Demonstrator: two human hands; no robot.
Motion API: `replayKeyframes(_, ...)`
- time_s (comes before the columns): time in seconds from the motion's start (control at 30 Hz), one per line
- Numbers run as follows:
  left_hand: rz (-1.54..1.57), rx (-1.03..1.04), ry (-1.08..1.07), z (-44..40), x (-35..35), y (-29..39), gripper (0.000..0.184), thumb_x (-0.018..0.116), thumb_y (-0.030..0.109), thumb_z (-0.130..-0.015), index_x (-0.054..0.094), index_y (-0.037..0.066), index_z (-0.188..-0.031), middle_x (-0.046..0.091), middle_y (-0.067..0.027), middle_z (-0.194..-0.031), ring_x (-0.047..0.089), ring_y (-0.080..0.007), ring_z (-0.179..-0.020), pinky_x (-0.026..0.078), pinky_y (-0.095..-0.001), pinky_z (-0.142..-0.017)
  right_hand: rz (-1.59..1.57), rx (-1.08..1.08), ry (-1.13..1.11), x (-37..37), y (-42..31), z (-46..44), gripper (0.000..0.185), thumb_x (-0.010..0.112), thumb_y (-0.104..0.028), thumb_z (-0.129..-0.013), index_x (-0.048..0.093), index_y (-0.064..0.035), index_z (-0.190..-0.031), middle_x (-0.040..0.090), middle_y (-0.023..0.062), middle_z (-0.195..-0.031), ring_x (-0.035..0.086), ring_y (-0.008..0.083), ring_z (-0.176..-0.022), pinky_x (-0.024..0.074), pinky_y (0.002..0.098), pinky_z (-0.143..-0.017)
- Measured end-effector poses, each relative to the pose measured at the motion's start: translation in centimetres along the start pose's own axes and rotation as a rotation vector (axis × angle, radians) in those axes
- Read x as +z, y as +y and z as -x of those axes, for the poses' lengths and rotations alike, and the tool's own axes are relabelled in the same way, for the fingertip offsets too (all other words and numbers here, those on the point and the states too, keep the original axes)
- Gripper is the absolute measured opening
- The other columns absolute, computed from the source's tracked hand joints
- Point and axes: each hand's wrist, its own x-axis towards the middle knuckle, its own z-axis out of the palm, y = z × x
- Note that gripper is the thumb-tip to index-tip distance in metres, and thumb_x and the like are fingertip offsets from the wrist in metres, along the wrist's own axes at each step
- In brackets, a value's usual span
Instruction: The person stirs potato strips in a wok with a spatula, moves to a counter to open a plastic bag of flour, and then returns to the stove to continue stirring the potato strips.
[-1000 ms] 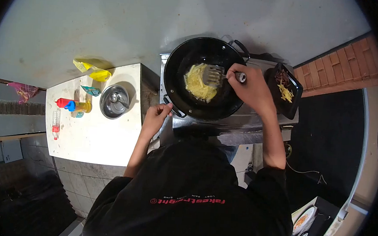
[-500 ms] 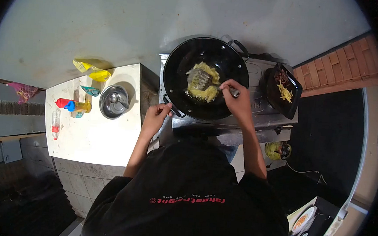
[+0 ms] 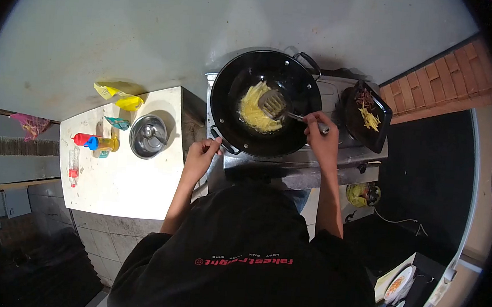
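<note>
Okay, right hand (image 3: 320,133) holds 1 spatula (image 3: 273,104) in wok (image 3: 233,75).

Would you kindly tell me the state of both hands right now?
Left hand: closed, gripping the wok's side handle.
Right hand: closed, holding the slotted spatula by its handle.

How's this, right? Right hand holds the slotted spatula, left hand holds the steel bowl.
The head view shows the left hand on the wok's handle, not the steel bowl. The right hand holds the slotted spatula, as stated.
</note>
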Motion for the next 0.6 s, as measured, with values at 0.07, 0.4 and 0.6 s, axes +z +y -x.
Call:
replayKeyframes(0.07, 0.013, -0.026, -0.005, -0.2, 0.0, -0.6, 0.05, 0.062, 0.037, -0.103, 0.065, 0.0, -0.069, 0.044, 0.003, -0.056, 0.038, -0.0068, -0.057, 0.028, -0.0301, -0.054, -0.022, 0.032, -0.018, 0.7, 0.2, 0.4, 0.02, 0.063, -0.019, -0.1, 0.07, -0.0011, -0.094, 0.061, 0.0001, -0.068, 0.055, 0.0044, -0.064, 0.0419, 0.0249, -0.056)
replayKeyframes(0.4, 0.006, -0.004, 0.005, 0.0, 0.3, -0.1, 0.05, 0.061, 0.036, -0.104, 0.065, 0.0, -0.069, 0.041, 0.004, -0.056, 0.034, -0.0056, -0.056, 0.024, -0.0307, -0.053, 0.05, -0.153, 0.076, 2.9, 2.4, 0.7, 0.019, 0.068, -0.015, -0.097, 0.063, 0.0007, -0.089, 0.056, 0.003, -0.066, 0.047, 0.0045, -0.064, 0.0411, 0.0274, -0.057)
replayKeyframes(0.6, 0.033, -0.001, 0.003, -0.1, 0.5, 0.0, 0.049, 0.061, 0.035, -0.104, 0.065, 0.0, -0.07, 0.04, 0.0034, -0.057, 0.034, -0.0061, -0.057, 0.025, -0.0303, -0.054, 0.059, -0.077, -0.048, 3.9, 1.5, 0.9, 0.015, 0.07, -0.011, -0.093, 0.063, 0.0004, -0.088, 0.058, 0.0059, -0.065, 0.049, 0.0034, -0.067, 0.0422, 0.0265, -0.06)
